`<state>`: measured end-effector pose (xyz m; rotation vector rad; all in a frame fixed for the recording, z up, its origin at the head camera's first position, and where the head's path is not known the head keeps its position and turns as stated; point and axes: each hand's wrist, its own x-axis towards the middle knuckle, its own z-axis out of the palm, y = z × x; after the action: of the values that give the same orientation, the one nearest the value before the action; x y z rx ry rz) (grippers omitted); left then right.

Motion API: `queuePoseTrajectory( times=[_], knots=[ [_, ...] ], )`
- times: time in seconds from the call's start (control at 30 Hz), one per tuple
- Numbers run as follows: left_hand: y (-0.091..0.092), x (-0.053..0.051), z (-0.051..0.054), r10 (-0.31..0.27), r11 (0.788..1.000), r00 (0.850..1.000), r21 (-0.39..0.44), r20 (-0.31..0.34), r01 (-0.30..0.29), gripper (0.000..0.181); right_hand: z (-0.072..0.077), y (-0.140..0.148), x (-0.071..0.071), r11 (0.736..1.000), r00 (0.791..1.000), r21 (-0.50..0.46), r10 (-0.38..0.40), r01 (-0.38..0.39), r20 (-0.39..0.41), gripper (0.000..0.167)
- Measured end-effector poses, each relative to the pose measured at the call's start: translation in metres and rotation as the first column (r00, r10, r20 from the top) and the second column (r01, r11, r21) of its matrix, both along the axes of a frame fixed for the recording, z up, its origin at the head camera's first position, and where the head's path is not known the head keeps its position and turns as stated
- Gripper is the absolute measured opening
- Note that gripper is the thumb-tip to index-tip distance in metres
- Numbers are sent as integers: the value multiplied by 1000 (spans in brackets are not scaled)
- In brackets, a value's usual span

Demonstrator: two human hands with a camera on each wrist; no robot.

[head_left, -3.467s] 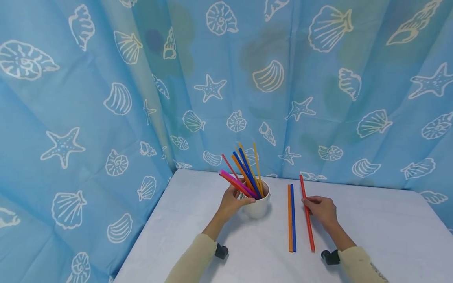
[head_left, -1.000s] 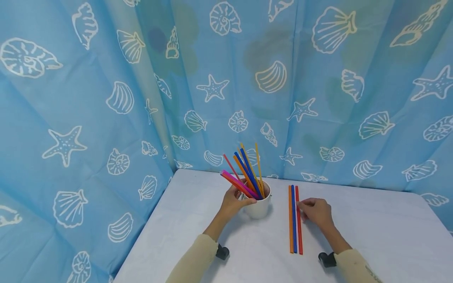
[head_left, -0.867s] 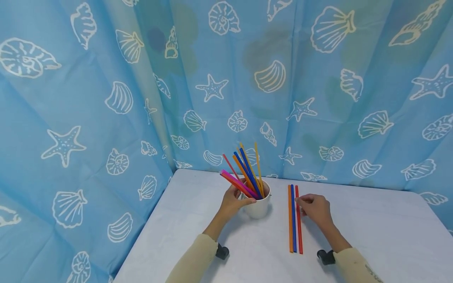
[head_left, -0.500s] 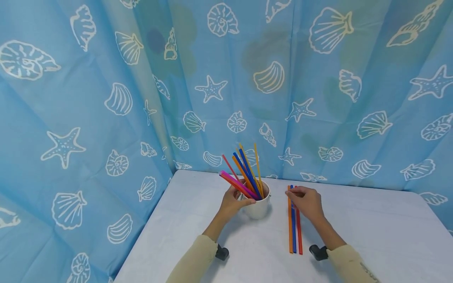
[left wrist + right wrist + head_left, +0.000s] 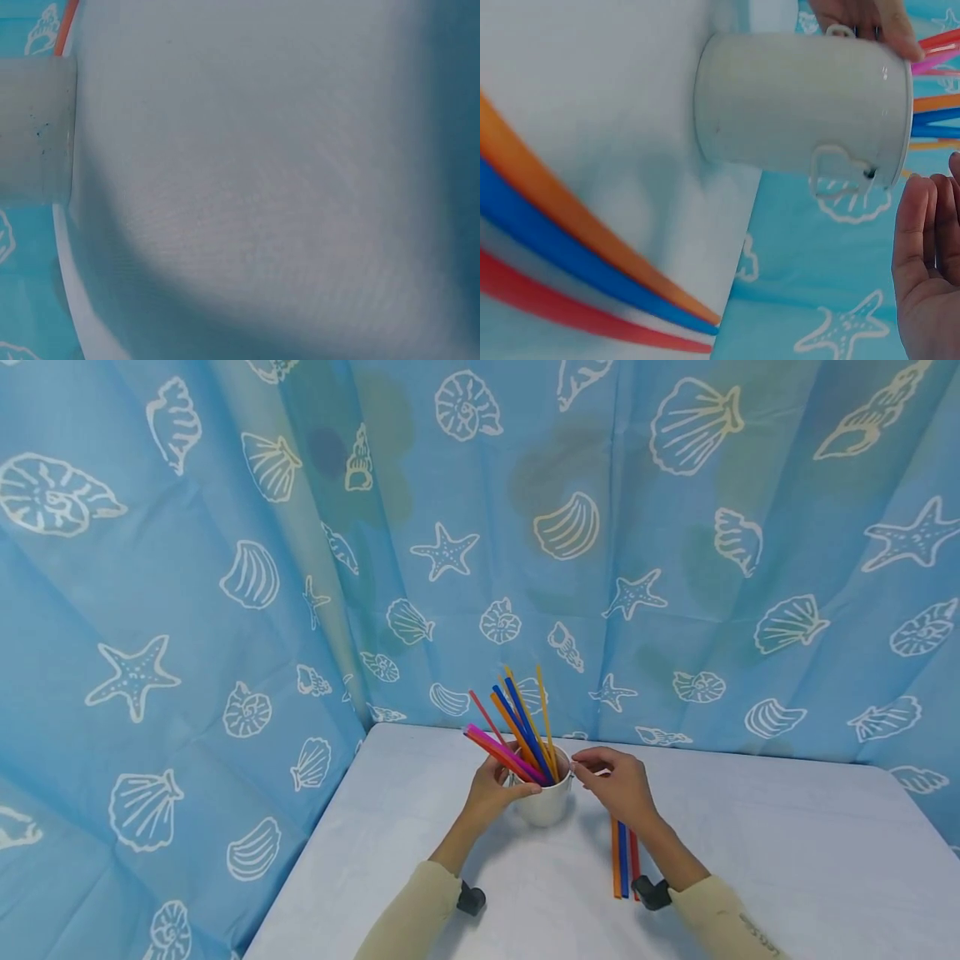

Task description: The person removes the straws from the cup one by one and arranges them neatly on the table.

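Note:
A small white bucket [image 5: 542,810] with loop handles stands on the table, holding several coloured straws [image 5: 521,722] that lean to the left. My left hand [image 5: 486,793] grips the bucket's left side, thumb at the rim by the red and pink straws. My right hand [image 5: 618,783] is at the bucket's right rim, holding nothing, fingers loosely bent; in the right wrist view its fingertips look just short of the rim. Under my right forearm lie an orange straw [image 5: 616,860], a blue straw [image 5: 624,860] and a red straw [image 5: 634,852], side by side, their far ends hidden.
A white cloth [image 5: 405,810] covers the table. Behind and to the left hangs a blue shell-print curtain [image 5: 480,568], close to the table's back edge. Black wrist cameras [image 5: 471,897] sit under both forearms.
The red straw was laid beside the blue and orange ones, and my right hand let go of it. That hand then moved left over the row to the bucket. My left hand stayed put.

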<state>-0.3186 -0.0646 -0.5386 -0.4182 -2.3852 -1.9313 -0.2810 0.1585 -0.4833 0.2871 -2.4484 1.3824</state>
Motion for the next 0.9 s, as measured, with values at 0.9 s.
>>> queuePoseTrajectory(
  times=[0.9],
  knots=[
    [-2, 0, -3, -30, 999, 999, 24, -17, 30, 62, 4, -60, -2, 967, 975, -137, 208, -217, -78, 12]
  ],
)
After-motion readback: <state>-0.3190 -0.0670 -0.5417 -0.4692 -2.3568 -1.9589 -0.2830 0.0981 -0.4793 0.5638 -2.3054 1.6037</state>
